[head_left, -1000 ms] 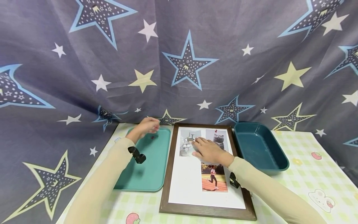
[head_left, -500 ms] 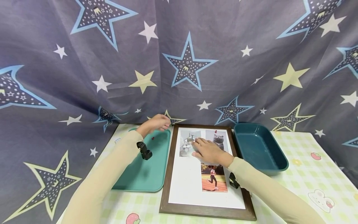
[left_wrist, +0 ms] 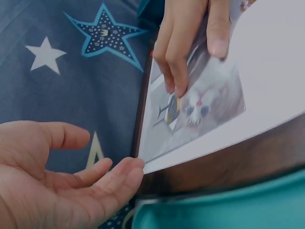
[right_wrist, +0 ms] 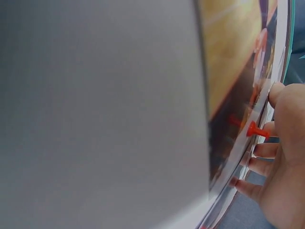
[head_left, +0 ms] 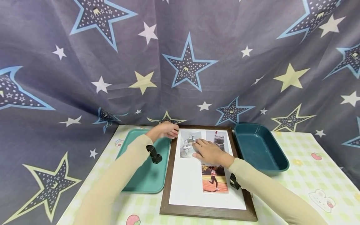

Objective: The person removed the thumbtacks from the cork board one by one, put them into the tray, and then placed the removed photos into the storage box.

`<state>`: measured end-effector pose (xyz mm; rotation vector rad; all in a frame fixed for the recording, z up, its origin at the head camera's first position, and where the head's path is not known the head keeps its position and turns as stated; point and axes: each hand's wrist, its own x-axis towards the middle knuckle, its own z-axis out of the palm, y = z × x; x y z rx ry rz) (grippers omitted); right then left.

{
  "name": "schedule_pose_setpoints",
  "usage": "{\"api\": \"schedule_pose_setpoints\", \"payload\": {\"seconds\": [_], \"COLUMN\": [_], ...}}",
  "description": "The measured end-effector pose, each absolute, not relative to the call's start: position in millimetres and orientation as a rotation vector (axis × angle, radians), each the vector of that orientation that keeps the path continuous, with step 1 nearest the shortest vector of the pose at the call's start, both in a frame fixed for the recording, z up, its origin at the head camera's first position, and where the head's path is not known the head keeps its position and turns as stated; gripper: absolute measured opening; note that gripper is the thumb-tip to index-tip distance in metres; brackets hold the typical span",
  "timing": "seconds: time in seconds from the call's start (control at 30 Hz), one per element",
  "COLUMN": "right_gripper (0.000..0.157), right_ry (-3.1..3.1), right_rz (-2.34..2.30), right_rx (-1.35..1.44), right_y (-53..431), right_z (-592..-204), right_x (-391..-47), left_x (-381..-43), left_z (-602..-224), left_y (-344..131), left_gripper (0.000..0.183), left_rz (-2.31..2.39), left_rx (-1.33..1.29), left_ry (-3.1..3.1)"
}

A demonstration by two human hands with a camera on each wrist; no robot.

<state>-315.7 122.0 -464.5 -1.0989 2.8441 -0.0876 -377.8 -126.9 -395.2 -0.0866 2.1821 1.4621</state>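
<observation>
Head cam: three rectangular photos [head_left: 215,181] on one brown-framed white board [head_left: 184,184], one flat teal tray [head_left: 152,178] left, one deep dark-teal bin [head_left: 257,145] right; right hand [head_left: 211,152] lies fingers-out over photos, gripping nothing visible. Left wrist: left hand [left_wrist: 71,183] slack, seemingly empty, by the corner. Right wrist: one red pushpin [right_wrist: 252,130].

My head view looks forward and down from above the tabletop [head_left: 303,176], my left-wrist view, closer, faces the far left corner of the framed board [head_left: 185,197], these two sharing the pale cat photo [head_left: 185,151], and my right-wrist view skims very near the running photo [right_wrist: 238,57].
</observation>
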Motion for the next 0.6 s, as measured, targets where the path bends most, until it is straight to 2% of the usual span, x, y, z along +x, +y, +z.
{"api": "schedule_pose_setpoints", "payload": {"seconds": [0.6], "right_gripper": [0.063], "right_ry": [2.847], "right_rz": [-0.122], "right_rx": [-1.132], "right_y": [122.3], "right_z": [-464.2], "right_x": [-315.2], "left_x": [-380.5], "left_z": [-405.0], "left_y": [-115.5], "left_gripper": [0.056], "left_rz": [1.551], "left_rx": [-0.276], "left_ry": [2.019]}}
